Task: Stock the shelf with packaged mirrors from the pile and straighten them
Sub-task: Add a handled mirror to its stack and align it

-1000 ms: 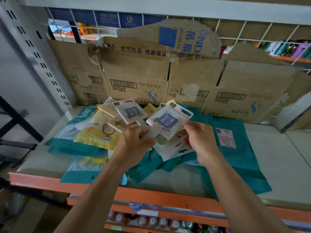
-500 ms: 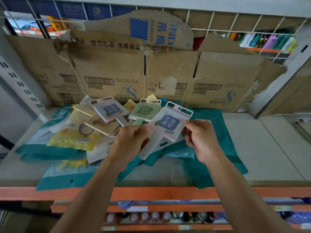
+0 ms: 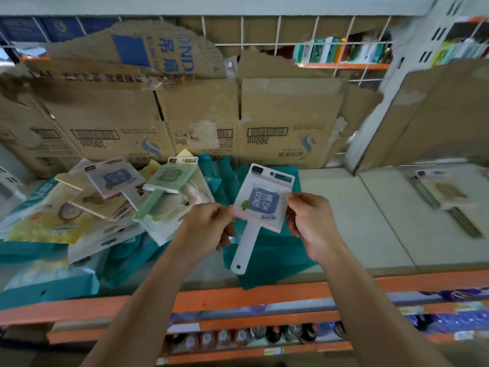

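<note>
Two hands hold one packaged mirror (image 3: pixel 262 200) above the shelf (image 3: pixel 354 234), over a teal bag (image 3: pixel 267 260). Left hand (image 3: pixel 207 226): fingers curled, pinching the pack's lower left edge. Right hand (image 3: pixel 309 221): thumb and fingers clamped on the pack's right edge. Mirror slightly tilted, blue label facing the camera, white handle pointing down toward the orange rail (image 3: pixel 264 294). Pile (image 3: pixel 113 200) of packaged mirrors lies left of the hands, on teal and yellow bags; green-handled mirror (image 3: pixel 169 181) sits on top. Right shelf section: small stack of mirrors (image 3: pixel 447 197) lying flat, well apart from the held one; detail blurred. Torn cardboard (image 3: pixel 288 115) lines the back.
</note>
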